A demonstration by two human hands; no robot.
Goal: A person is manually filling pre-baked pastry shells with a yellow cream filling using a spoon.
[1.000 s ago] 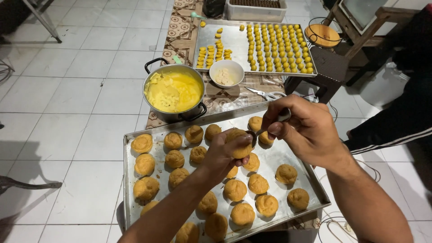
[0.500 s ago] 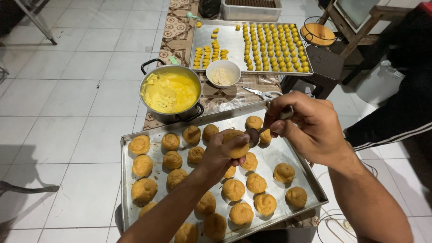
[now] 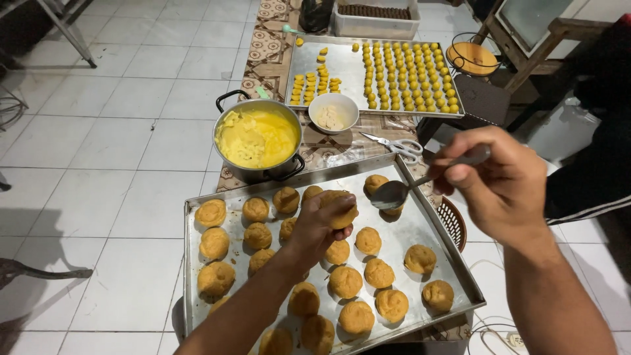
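Note:
My left hand (image 3: pixel 320 222) holds one golden puff pastry (image 3: pixel 342 209) above a metal baking tray (image 3: pixel 430 236) that carries several more puffs. My right hand (image 3: pixel 501 184) grips a metal spoon (image 3: pixel 394 193) by the handle; its bowl sits just right of the held puff, apart from it and looking empty. A steel pot of yellow custard (image 3: pixel 257 139) stands on the floor beyond the tray, left of centre.
A white bowl (image 3: pixel 333 113) and scissors (image 3: pixel 402 146) lie on a patterned mat behind the pot. A second tray (image 3: pixel 302 62) with several small yellow pieces sits further back. A red basket (image 3: pixel 452 222) is right of the near tray, wooden furniture at upper right.
My right hand has pulled away to the right, drawing the spoon out from the puff in my left hand. The left hand has stayed in place.

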